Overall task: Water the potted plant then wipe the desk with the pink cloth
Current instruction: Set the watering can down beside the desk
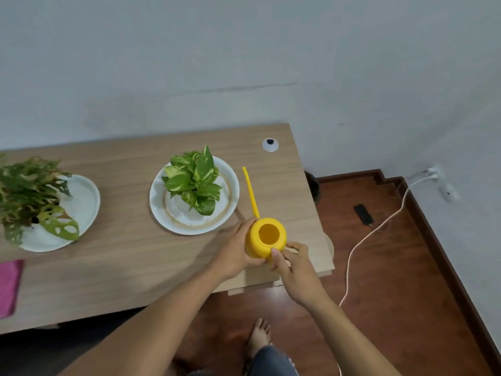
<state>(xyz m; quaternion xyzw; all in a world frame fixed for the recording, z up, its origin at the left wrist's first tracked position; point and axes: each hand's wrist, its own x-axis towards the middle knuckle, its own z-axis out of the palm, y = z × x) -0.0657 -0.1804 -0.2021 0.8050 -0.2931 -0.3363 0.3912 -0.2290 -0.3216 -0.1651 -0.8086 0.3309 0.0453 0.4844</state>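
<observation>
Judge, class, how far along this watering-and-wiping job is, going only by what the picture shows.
Done: nothing yet visibly. In hand: both hands, left hand and right hand, hold the yellow watering can near the desk's right end, its spout beside the potted plant, not over it; no water shows. Left: watering, then wiping; the pink cloth lies untouched at the far left.

From my remote seat I see two bare forearms with no sleeves, left hand (235,253), right hand (294,270), a bare foot (259,336), frayed blue denim hem (273,360) at the knee
</observation>
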